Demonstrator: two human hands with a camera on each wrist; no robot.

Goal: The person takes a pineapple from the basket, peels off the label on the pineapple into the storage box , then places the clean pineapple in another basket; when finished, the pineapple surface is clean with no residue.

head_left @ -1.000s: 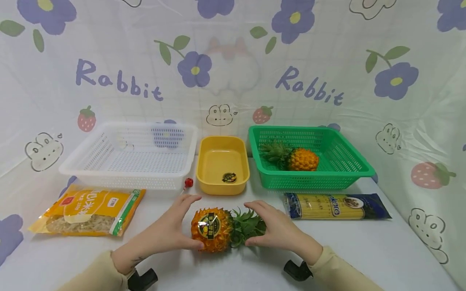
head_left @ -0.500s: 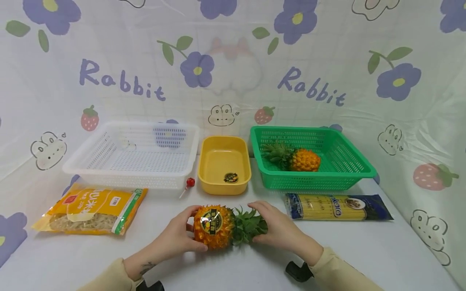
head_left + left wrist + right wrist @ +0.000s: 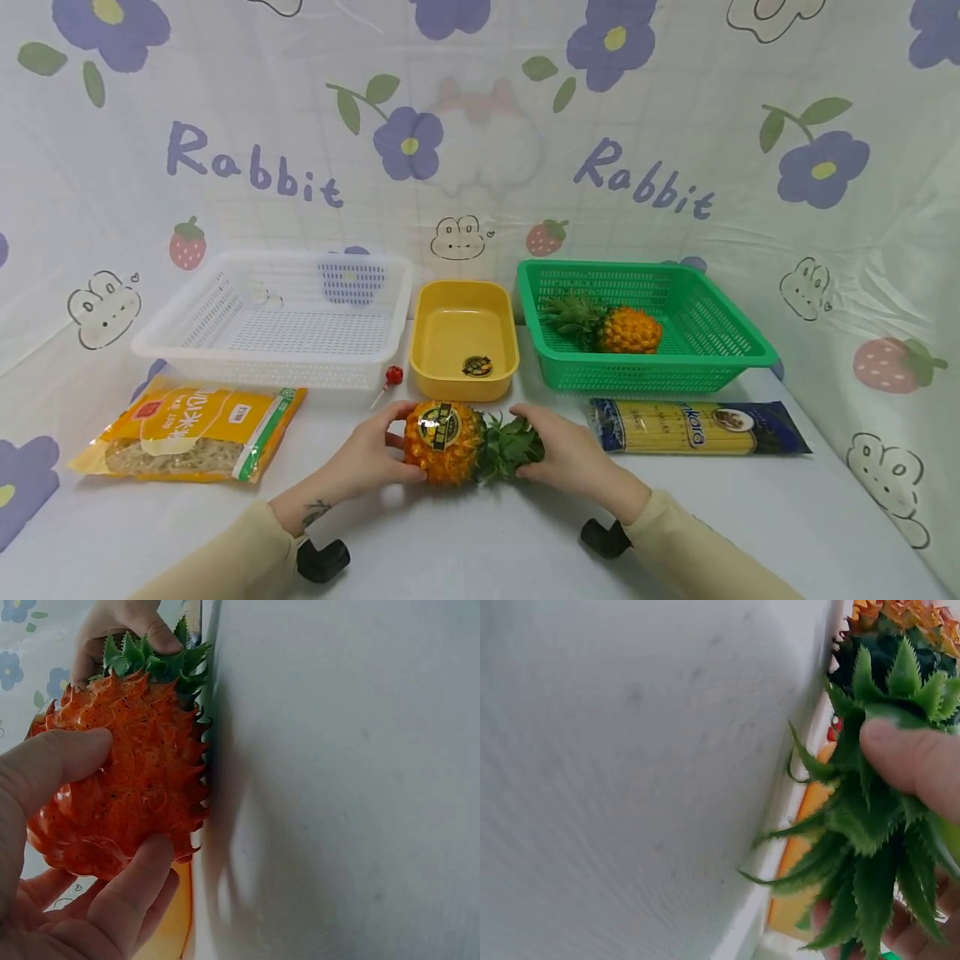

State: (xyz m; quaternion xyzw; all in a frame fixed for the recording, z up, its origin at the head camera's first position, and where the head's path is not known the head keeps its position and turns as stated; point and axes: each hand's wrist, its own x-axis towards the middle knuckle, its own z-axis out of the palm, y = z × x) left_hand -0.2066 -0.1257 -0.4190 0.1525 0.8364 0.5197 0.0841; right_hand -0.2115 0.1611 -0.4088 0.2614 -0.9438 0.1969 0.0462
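An orange pineapple [image 3: 457, 454] with a round dark label lies sideways between both hands at the middle of the table. My left hand [image 3: 375, 450] grips its base end; in the left wrist view the thumb [image 3: 71, 761] and fingers spread round the spiky orange body [image 3: 142, 765]. At the other end, my right hand [image 3: 566, 454] holds the green leaf crown [image 3: 870, 817], its thumb [image 3: 907, 757] pressed on the leaves in the right wrist view. A second pineapple [image 3: 630, 331] rests in the green basket [image 3: 637, 371].
Left of centre stands a white basket [image 3: 262, 371], beside a yellow bin [image 3: 442, 387] with a logo. A red lollipop [image 3: 393, 377] lies between them. In front are an orange noodle bag [image 3: 195, 425] on the left and a spaghetti pack [image 3: 690, 427] on the right.
Both hands have closed in on the pineapple, the left round its base and the right on its leaves. It has shifted up in the head view, and its label has turned upward.
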